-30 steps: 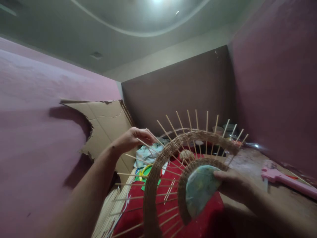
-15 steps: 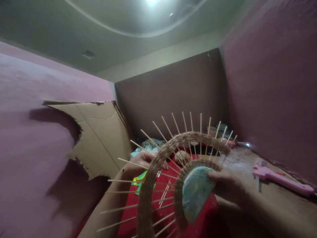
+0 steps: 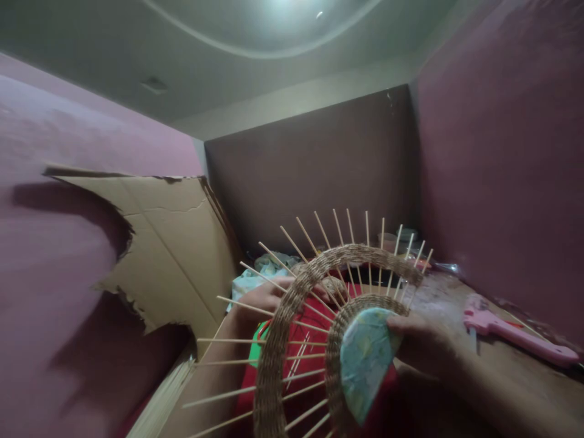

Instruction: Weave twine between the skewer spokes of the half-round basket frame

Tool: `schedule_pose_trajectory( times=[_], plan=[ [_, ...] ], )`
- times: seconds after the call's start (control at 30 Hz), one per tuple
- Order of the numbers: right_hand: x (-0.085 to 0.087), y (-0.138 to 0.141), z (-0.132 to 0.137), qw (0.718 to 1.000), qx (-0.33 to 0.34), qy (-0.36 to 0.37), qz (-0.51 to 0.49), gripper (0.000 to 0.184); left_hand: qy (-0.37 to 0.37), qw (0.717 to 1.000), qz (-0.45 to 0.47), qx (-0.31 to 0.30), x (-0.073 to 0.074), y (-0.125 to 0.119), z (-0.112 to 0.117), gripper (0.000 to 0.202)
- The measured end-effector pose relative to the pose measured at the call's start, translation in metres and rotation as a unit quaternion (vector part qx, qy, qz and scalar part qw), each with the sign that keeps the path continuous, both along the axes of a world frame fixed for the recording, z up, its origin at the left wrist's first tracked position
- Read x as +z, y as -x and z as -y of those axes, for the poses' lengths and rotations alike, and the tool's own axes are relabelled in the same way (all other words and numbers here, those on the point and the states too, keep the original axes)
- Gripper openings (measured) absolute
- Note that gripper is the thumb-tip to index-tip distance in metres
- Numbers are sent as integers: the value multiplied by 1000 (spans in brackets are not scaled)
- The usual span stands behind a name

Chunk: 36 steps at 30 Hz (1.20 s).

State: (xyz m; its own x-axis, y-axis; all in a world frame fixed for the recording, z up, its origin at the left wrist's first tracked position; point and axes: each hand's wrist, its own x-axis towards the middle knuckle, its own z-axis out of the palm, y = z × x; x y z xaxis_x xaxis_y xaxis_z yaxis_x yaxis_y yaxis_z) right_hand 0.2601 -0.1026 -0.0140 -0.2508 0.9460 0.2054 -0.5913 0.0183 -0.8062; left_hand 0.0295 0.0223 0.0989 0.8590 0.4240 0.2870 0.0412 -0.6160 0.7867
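I hold up a round craft piece [image 3: 292,304]: thin wooden sticks fan out from a blue-green paper-covered disc [image 3: 362,359], crossed by two bands of woven brown cord. My right hand [image 3: 422,347] grips the disc's right edge, fingers closed on it. My left hand [image 3: 269,295] is behind the sticks on the left, low near a small ball of cord [image 3: 335,283]; its fingers are partly hidden by the woven band and the sticks.
A torn cardboard sheet [image 3: 177,243] leans on the pink wall at the left. Red cloth [image 3: 310,328], green paper and pale fabric [image 3: 250,280] lie beneath the piece. A pink glue gun [image 3: 511,331] lies on the wooden surface at the right. Jars stand at the back.
My left hand has dropped from the upper stick tips to a spot behind the sticks, near the cord ball. My right hand keeps its hold on the disc.
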Motion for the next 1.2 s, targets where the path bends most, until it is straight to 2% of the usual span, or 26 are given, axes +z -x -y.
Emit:
schedule_pose_trajectory(
  times=[0.07,0.13,0.23,0.4,0.53,0.63,0.8,0.97,1.2],
  plan=[
    [0,-1,0,1000,-8,1,3,24,129,989,37,-58,-1,1,4,25],
    [-1,-2,0,1000,-22,4,0,24,238,963,91,-83,-1,1,7,31],
    [-3,-4,0,999,-37,12,2,26,292,949,92,-72,0,-3,8,33],
    [-3,-9,-1,999,-49,19,9,27,279,959,44,-7,0,-6,-8,18],
    [-5,-15,-7,998,-61,24,18,33,256,965,45,45,2,0,-20,22],
    [-9,-19,-11,997,-67,25,20,34,225,973,28,43,8,9,-25,22],
    [-13,-21,-11,995,-82,40,28,23,167,986,1,20,15,30,-36,24],
    [-11,-20,-9,995,-75,61,15,18,180,982,55,27,11,44,-51,24],
    [-6,-18,-6,993,-94,74,9,14,216,964,140,58,7,44,-61,31]
  ],
)
